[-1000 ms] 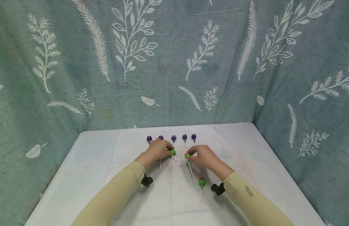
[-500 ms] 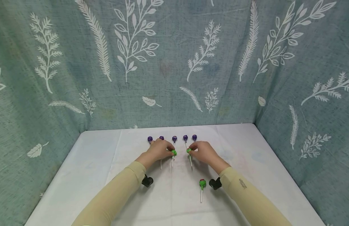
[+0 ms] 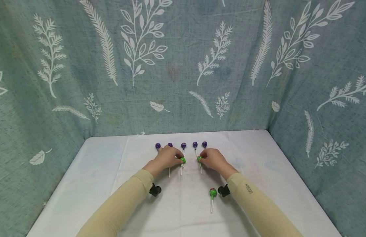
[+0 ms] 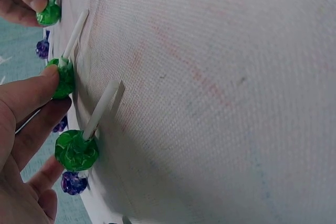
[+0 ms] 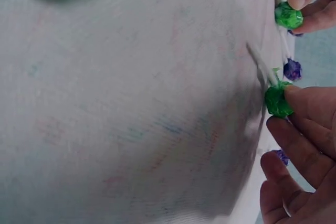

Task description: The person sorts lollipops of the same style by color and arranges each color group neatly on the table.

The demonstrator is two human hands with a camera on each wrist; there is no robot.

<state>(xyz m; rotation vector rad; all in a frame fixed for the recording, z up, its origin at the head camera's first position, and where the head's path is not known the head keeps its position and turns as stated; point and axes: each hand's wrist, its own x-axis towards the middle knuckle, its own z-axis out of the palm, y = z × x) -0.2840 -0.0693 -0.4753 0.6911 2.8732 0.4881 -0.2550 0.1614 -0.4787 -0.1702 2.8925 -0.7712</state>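
Note:
My left hand (image 3: 166, 158) pinches a green-wrapped lollipop (image 4: 64, 80) by its head between thumb and fingers, its white stick pointing toward the front. Beside that hand's lower fingers lies another green lollipop (image 4: 76, 150), mostly covered by the hand in the head view. To the right, my right hand (image 3: 214, 159) pinches a third green lollipop (image 5: 278, 99) by the head, stick close over the white cloth. Behind both hands runs a row of several purple lollipops (image 3: 183, 145), some sticks partly hidden by the fingers.
One more green lollipop (image 3: 212, 193) lies nearer the front, left of the right wrist's black camera (image 3: 223, 191). The white-covered table (image 3: 254, 151) ends at a leaf-patterned green-grey curtain (image 3: 177, 72) at the back and sides.
My right hand has moved its green lollipop away from me, up beneath the purple row, and its stick has swung straighter. The left hand stays nearly in place.

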